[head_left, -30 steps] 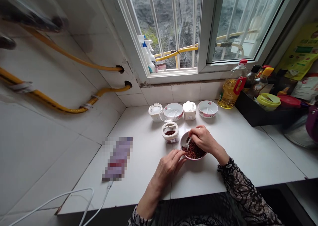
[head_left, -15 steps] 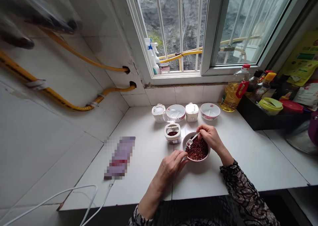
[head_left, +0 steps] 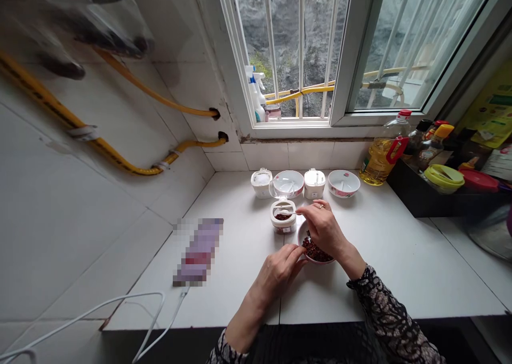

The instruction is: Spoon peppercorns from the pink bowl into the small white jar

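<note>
On the white counter stands a bowl (head_left: pixel 316 251) of dark red dried peppercorn-like bits. My left hand (head_left: pixel 279 269) grips its left rim, fingers closed on the edge. Pinched in my right hand (head_left: pixel 325 230) is a small white spoon (head_left: pixel 288 212), whose bowl end is at the opening of a white lidded jar (head_left: pixel 283 226). Similar red bits lie inside that jar, and its clear lid is tipped back. My right hand hangs over the bowl and hides part of it.
Behind are two white jars (head_left: pixel 261 184) (head_left: pixel 314 184) and two patterned bowls (head_left: pixel 292 183) (head_left: pixel 344 183). An oil bottle (head_left: pixel 376 158) and a black condiment box (head_left: pixel 412 193) stand right. A blurred purple object (head_left: pixel 199 253) with a white cable (head_left: pixel 176 313) lies left.
My right hand has moved left with the spoon, from above the bowl to the jar's opening. My left hand still holds the bowl's rim. The view has shifted slightly.
</note>
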Available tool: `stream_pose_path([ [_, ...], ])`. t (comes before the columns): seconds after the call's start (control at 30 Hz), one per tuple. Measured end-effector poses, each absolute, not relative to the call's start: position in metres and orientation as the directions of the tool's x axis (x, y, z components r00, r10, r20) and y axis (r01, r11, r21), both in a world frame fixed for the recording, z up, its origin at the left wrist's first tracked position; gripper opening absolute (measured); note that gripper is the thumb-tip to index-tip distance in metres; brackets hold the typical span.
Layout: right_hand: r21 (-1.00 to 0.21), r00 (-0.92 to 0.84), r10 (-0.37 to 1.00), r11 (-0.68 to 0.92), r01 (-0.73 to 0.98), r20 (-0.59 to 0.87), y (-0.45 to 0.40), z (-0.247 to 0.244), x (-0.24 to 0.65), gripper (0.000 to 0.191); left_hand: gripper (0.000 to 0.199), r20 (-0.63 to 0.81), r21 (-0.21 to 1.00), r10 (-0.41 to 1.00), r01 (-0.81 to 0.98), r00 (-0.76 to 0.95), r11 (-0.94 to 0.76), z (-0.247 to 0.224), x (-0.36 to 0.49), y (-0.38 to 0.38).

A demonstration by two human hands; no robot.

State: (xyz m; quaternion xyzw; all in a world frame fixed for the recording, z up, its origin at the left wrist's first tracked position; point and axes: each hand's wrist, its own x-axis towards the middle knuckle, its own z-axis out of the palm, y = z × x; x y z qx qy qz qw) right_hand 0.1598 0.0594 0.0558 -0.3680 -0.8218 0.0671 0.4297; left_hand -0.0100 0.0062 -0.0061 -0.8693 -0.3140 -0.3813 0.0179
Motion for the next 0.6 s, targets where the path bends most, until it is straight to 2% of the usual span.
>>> stream_pose_path([
  [0.07, -0.428, -0.312, 0.656, 0.713, 0.556, 0.687, 0.059, 0.057, 0.166, 0.027, 0.017, 0.669, 0.204, 0.536, 0.566, 0.515, -0.799, -0.006, -0.01, 0.006],
  [0.13, -0.486, -0.199, 0.672, 0.679, 0.55, 0.713, 0.058, 0.059, 0.177, 0.022, 0.018, 0.662, 0.201, 0.541, 0.572, 0.519, -0.795, -0.005, -0.011, 0.006],
  [0.23, -0.54, -0.128, 0.713, 0.624, 0.565, 0.689, 0.058, 0.059, 0.196, 0.019, 0.02, 0.656, 0.201, 0.543, 0.572, 0.524, -0.795, -0.003, -0.011, 0.005],
  [0.47, -0.433, -0.376, 0.77, 0.613, 0.662, 0.516, 0.061, 0.045, 0.201, 0.022, 0.017, 0.657, 0.206, 0.538, 0.561, 0.528, -0.802, -0.002, -0.012, 0.004],
  [0.6, -0.468, -0.418, 0.788, 0.609, 0.641, 0.453, 0.061, 0.038, 0.193, 0.025, 0.017, 0.66, 0.205, 0.54, 0.566, 0.523, -0.799, -0.002, -0.012, 0.005],
])
